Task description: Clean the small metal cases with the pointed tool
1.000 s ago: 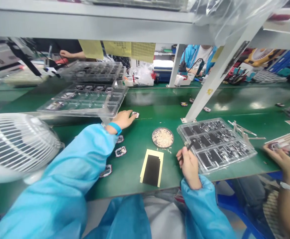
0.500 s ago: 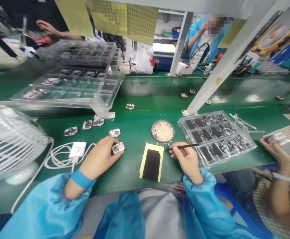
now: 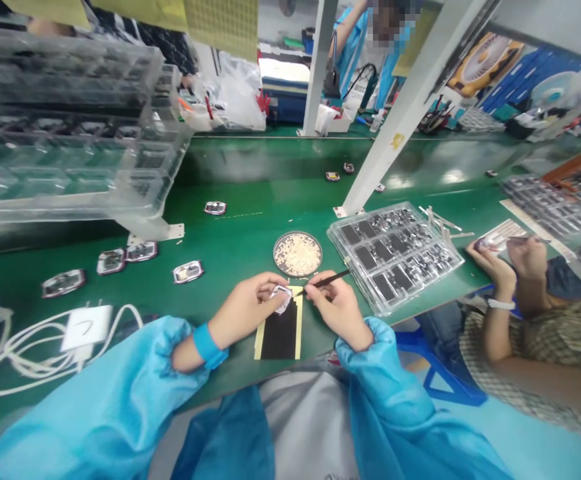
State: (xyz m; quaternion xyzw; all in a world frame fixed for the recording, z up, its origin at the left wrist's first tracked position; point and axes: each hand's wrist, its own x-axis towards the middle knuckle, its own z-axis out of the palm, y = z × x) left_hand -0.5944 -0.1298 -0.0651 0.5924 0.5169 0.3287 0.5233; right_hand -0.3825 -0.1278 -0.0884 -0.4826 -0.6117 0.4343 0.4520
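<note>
My left hand (image 3: 250, 303) pinches a small pale watch case (image 3: 281, 299) between thumb and fingers, above the top of a black sheet (image 3: 278, 337) on yellow backing paper. Facing it, my right hand (image 3: 336, 303) grips dark tweezers (image 3: 331, 279) like a pen, their tip close to the case; whether they touch is too small to tell. Just behind both hands sits a round dish (image 3: 298, 255) filled with tiny pale and dark bits. To the right of my right hand lies a clear compartment tray (image 3: 395, 257) of black and silvery parts.
More watch cases (image 3: 188, 271) lie to the left, near a white charger (image 3: 86, 328) with coiled cable. A raised clear tray stack (image 3: 75, 180) stands at the back left. A slanted white post (image 3: 395, 120) rises behind the parts tray. At right, a co-worker's hands (image 3: 500, 270) hold small items.
My left hand has carried the watch case right, from beside the other cases to above the black sheet. The tweezers' tip has come near it. The whole view has swung right.
</note>
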